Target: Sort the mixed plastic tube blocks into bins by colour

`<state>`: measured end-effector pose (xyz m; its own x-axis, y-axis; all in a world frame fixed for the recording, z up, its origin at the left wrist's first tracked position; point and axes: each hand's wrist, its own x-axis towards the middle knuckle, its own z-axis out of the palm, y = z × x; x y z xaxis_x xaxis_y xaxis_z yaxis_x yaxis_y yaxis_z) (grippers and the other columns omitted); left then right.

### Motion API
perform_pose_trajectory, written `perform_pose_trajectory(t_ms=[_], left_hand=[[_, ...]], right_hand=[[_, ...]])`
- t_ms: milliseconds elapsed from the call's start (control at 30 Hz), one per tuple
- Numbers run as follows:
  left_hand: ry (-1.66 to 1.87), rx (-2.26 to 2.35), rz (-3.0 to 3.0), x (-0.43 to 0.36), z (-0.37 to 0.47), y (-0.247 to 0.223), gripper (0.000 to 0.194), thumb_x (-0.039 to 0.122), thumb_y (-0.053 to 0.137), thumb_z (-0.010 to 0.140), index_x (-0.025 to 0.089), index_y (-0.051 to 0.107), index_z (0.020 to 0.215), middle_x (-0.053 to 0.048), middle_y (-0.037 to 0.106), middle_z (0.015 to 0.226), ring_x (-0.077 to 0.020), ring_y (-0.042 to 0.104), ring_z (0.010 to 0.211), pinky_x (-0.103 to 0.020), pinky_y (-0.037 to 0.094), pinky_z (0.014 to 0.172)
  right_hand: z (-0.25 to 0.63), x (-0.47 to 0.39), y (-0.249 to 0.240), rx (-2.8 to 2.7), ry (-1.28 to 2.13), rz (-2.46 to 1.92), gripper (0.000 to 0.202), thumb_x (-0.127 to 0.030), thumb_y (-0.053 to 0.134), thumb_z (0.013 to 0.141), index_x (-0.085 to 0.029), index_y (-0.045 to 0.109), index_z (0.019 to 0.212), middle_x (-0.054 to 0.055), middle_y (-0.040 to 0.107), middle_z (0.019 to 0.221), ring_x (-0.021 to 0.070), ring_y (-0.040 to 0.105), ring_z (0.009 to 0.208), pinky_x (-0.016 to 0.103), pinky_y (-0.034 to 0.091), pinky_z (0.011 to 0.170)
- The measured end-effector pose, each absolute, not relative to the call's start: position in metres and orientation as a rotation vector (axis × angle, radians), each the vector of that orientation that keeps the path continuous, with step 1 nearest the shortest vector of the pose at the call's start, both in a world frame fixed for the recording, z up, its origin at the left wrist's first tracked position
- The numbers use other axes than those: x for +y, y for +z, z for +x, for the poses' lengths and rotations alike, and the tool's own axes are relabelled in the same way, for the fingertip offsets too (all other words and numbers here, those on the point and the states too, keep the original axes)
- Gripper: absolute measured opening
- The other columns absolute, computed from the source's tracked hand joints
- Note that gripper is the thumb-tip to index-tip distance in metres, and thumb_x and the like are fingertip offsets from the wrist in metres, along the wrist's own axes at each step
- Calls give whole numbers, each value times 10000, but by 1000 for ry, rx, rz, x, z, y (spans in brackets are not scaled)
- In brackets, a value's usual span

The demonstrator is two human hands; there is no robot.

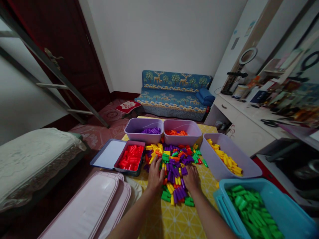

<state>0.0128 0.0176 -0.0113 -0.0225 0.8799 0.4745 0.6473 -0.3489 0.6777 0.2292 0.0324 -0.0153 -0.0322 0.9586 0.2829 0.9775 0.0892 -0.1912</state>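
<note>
While holding both arms out over the counter [169, 220], have a mixed pile of blocks [171, 169] in the middle, between and just beyond both hands, in purple, yellow, green, orange and red. Rest left hand [155, 176] on the left side of the pile, partly open, with fingers loosely curved, thumb apart from them and hold of nothing visible. Have right hand [192, 178] at the right side, touching or just beside a purple block [184, 171], with fingers bent down; cannot tell how far open, or whether gripping anything.

Beyond the pile, see two bins side by side: left bin [143, 136] with purple blocks, right bin [183, 140] with orange. To the left, see an open case [109, 154] with red blocks [131, 157]; to the right, a long bin [245, 159] with yellow, and nearer, a blue bin [286, 202] with green. At lower left, see overlapping lids [84, 205]. Farther off, past the counter, see a stool [128, 106] near a patterned sofa [171, 94].
</note>
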Motion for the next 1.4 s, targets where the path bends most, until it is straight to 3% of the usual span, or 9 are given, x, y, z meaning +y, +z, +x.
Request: perform_pose_trajectory(t_ms=[167,300,500,667,833,967,1100,1200,1400], left_hand=[[1344,1622,1967,15,10,5,419,269,393,971,188,453,1378,-138,331,1548,-228,329,1436,-455,339,1159],[1313,1739,2072,40,-2,31,441,207,422,935,171,461,1373,-138,438,1482,-228,374,1405,-447,340,1159],[702,2238,2233,87,-26,67,462,76,393,863,44,547,1297,-203,603,1288,-317,459,1313,-500,314,1141],[336,2227,2496,89,-37,77,334,117,406,887,108,693,1058,-148,685,1009,-308,546,1151,-511,274,1150],[290,2036,2660,82,-36,81,264,133,442,891,183,698,934,-104,676,955,-272,546,1080,-509,236,1165],[437,1967,2531,79,-20,89,262,117,443,885,178,648,1038,-114,651,1074,-255,553,1076,-418,405,1025],[781,1798,1951,82,15,98,262,132,430,913,176,601,1107,-110,652,1087,-219,607,1035,-346,458,929],[891,1476,1479,87,56,106,189,213,521,903,173,615,1061,-74,682,957,-190,656,908,-305,509,832],[717,1152,1212,90,158,130,187,286,582,885,121,669,903,3,630,630,-101,627,536,-226,541,596]], right_hand=[[228,31,-16,-2029,-118,-1968,321,-223,404,937,-147,651,1127,127,682,1138,244,541,1156,359,320,1071],[227,32,-16,-2031,-172,-1966,311,-219,409,933,-153,651,1116,121,681,1152,240,531,1176,356,290,1093],[227,32,-15,-2022,-153,-1958,312,-234,416,933,-160,645,1131,120,678,1167,243,539,1162,358,326,1059],[226,31,-16,-2013,-172,-1953,312,-223,423,924,-158,643,1136,123,673,1175,240,532,1174,361,309,1077],[226,29,-12,-2014,-153,-1947,319,-223,435,917,-140,639,1148,135,673,1166,239,527,1183,359,310,1086],[226,30,-13,-1996,-135,-1946,340,-219,438,908,-128,633,1172,147,664,1192,247,522,1203,371,306,1101],[227,30,-18,-1959,-115,-1936,338,-174,437,883,-153,648,1147,144,667,1192,250,525,1210,391,306,1105],[227,31,-20,-1902,-90,-1922,383,-111,433,837,-141,642,1157,153,654,1219,256,523,1214,402,338,1083],[223,28,-14,-1876,-51,-1892,360,-115,418,835,-152,666,1093,130,680,1134,250,561,1133,394,367,1055]])
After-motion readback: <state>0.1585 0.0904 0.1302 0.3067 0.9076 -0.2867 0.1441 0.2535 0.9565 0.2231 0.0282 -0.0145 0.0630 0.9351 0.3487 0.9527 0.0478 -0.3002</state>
